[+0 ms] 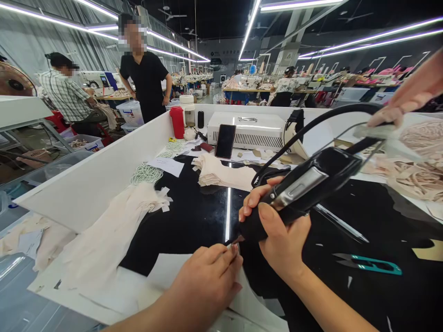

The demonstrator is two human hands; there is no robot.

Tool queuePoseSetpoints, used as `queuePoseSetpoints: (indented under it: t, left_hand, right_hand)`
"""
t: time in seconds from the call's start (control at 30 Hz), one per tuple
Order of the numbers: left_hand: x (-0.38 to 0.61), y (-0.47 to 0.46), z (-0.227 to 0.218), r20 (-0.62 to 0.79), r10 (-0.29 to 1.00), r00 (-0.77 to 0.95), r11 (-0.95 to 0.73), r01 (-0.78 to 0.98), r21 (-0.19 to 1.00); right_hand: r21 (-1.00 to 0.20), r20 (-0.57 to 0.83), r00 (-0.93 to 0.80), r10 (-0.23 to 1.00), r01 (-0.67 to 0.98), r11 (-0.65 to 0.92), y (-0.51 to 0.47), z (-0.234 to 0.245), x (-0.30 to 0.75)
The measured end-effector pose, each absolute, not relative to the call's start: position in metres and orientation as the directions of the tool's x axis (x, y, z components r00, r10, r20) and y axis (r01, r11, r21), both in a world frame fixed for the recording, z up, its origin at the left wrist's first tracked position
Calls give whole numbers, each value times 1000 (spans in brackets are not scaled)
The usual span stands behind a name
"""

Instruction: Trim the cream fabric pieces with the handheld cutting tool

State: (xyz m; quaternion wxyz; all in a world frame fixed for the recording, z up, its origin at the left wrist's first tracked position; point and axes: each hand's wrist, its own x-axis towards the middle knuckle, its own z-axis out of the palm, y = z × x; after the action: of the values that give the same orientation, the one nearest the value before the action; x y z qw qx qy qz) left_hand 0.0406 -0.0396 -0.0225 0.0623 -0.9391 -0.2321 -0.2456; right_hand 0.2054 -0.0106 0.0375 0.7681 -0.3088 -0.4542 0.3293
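My right hand (284, 230) is wrapped round a corded black power tool (301, 184) with a metal plate on its side. The tool is tilted, its narrow tip pointing down and left. At that tip my left hand (211, 276) is closed in a pinch; what its fingers hold is hidden. White sheets (169, 269) lie under and beside the left hand on the black table surface (187, 216). Another person's hand (411, 99) reaches in from the upper right at the tool's cable (332, 110), near a clear plastic piece.
Teal thread snips (375, 264) and a silver pen-like tool (341, 223) lie at right. Beige fabric stacks lie at left (104, 235) and centre back (224, 171). Behind are a phone (225, 141), a white vented box (247, 129) and a red cup (177, 122). A person (143, 78) stands beyond.
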Motion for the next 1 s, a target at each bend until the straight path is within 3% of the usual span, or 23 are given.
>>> queuePoseSetpoints:
  t: [0.1,0.27,0.4,0.6,1.0]
  left_hand:
    - [33,-33,-19,474,411,779,-885,466,1]
    - [9,-14,-12,421,456,784,-859,511,-22]
    - [0,-10,-6,461,433,775,-865,500,-28]
    - [18,-29,-7,499,393,772,-918,362,162]
    - [56,-26,-24,468,421,777,-885,465,25]
  right_hand:
    - [-782,490,388,781,-201,590,-14,47,213]
    - [-826,523,378,764,4,563,-29,60,232]
    - [-829,491,373,787,-75,553,-45,56,236]
    - [-804,501,299,812,-186,565,-61,45,227]
    - [-817,480,343,807,-160,554,-66,37,226]
